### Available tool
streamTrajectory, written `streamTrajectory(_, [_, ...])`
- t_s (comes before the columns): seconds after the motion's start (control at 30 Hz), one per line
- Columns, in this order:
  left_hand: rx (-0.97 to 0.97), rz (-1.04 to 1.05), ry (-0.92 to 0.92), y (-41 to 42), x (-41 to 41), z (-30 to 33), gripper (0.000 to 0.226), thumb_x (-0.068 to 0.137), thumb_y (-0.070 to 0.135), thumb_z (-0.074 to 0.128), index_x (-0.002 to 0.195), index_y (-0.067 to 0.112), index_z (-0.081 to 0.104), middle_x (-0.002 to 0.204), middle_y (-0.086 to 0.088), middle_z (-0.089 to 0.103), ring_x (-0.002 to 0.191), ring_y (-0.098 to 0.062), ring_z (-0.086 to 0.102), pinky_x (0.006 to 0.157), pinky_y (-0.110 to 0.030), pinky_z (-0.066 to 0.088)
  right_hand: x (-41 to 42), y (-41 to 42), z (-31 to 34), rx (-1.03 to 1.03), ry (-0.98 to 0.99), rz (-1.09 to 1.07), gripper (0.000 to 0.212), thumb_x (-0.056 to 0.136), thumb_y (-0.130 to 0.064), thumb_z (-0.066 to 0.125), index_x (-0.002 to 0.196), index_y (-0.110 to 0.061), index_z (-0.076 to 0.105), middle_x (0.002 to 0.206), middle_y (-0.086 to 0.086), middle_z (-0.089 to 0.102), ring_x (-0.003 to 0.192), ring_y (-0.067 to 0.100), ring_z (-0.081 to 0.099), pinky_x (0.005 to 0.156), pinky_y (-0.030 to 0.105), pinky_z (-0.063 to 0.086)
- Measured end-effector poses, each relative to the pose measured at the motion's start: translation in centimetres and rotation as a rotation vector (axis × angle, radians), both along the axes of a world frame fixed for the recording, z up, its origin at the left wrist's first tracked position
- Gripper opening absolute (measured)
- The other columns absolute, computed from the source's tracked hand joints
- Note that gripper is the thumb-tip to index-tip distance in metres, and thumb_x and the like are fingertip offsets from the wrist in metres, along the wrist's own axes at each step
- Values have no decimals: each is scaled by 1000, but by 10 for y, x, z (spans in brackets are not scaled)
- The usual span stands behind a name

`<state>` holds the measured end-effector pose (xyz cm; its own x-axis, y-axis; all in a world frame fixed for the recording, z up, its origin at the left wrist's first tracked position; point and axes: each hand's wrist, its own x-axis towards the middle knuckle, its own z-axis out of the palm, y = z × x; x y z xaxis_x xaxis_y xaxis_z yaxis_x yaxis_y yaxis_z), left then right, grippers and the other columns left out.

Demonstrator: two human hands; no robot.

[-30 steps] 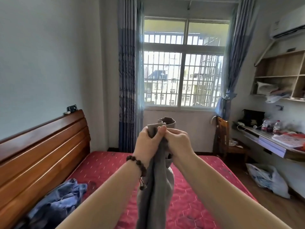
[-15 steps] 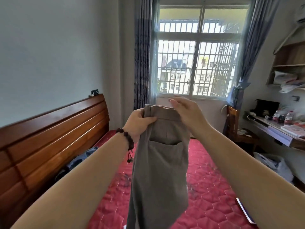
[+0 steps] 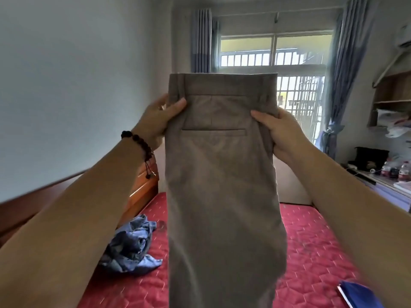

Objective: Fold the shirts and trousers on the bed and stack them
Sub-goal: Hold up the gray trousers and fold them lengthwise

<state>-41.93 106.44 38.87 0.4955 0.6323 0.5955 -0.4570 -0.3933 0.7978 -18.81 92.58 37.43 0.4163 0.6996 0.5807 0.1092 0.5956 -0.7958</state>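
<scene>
The trousers (image 3: 222,174) are a matt, finely woven grey-brown cloth, smooth across the seat and softly creased lower down, with a stitched welt pocket. Beneath them the mattress cover (image 3: 311,247) is red quilted fabric with a slight sheen and a stitched hexagon pattern. Left of the trousers, the crumpled shirt (image 3: 131,247) is thin blue cloth, heavily wrinkled. The headboard (image 3: 142,187) behind the shirt is reddish wood, varnished and glossy. A bracelet (image 3: 138,141) of dark, polished-looking beads sits left of the trousers. The curtains (image 3: 201,41) above them are matt blue-grey cloth in hanging pleats.
</scene>
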Motion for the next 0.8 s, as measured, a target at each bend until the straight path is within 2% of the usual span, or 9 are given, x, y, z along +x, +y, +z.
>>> streamTrajectory(0.1, [-33, -14, 250, 12, -2, -22, 23, 80, 20, 69, 101, 11, 68, 97, -2, 75, 90, -16, 71, 85, -32, 57, -10, 8, -5, -102, -49, -63, 18, 88, -9, 66, 106, -6, 68, 103, 11, 73, 93, 25, 70, 85, 37, 55])
streamTrajectory(0.2, [-59, 19, 92, 20, -1, -34, 10, 88, 10, 64, 92, 12, 73, 92, -1, 75, 87, -13, 71, 77, -26, 58, -8, 6, -15, -101, -94, -3, 18, 83, -13, 72, 100, -12, 69, 97, 6, 75, 88, 21, 72, 75, 30, 56])
streamTrajectory(0.27, [-95, -24, 16, 20, 1, -35, 15, 90, 9, 62, 85, 13, 76, 92, -2, 75, 86, -14, 72, 70, -23, 57, -6, 5, -26, -104, -47, 52, 36, 73, -22, 77, 106, -12, 67, 98, 4, 75, 88, 17, 72, 70, 25, 56])
streamTrajectory(0.33, [-105, -7, 33, 20, 6, -44, 13, 90, 8, 62, 87, 12, 74, 89, -2, 75, 84, -14, 72, 69, -23, 56, -7, 7, -42, -205, -79, 43, 42, 72, -18, 76, 111, -5, 66, 100, 5, 74, 88, 16, 72, 70, 23, 57])
streamTrajectory(0.43, [-156, -27, 60, 22, 8, -57, 10, 89, 13, 63, 95, 12, 70, 91, -1, 75, 87, -14, 70, 72, -24, 57, -4, 12, -56, -185, -101, -38, 24, 78, -8, 74, 102, -5, 71, 96, 5, 75, 88, 17, 72, 73, 25, 56])
streamTrajectory(0.53, [-207, -121, 95, 24, 4, -57, 21, 80, 20, 68, 99, 14, 70, 99, -4, 74, 92, -17, 71, 72, -27, 57, -2, 11, -58, -140, -127, 10, 19, 69, -20, 80, 88, -16, 78, 98, 4, 75, 92, 19, 72, 73, 24, 56])
streamTrajectory(0.6, [-204, -114, 115, 21, 4, -52, 15, 86, 18, 66, 98, 11, 70, 96, -4, 75, 88, -16, 71, 69, -26, 57, 4, 12, -64, -152, -103, 55, 30, 65, -24, 80, 93, -15, 76, 100, 4, 75, 93, 19, 71, 73, 22, 56])
streamTrajectory(0.7, [-229, -88, 82, 17, 7, -50, 12, 93, 14, 60, 99, 8, 68, 89, -3, 75, 82, -15, 72, 65, -26, 58, 11, 10, -88, -378, -84, 197, 44, 66, -18, 77, 109, -13, 65, 106, 3, 73, 96, 19, 70, 74, 25, 56])
streamTrajectory(0.8, [-268, -91, 58, 21, 6, -55, 15, 94, 14, 57, 105, 7, 66, 91, -3, 75, 83, -16, 72, 67, -28, 58, 12, 7, -112, -529, -253, 180, 42, 59, -16, 86, 100, -13, 74, 107, 6, 73, 100, 21, 70, 76, 25, 57])
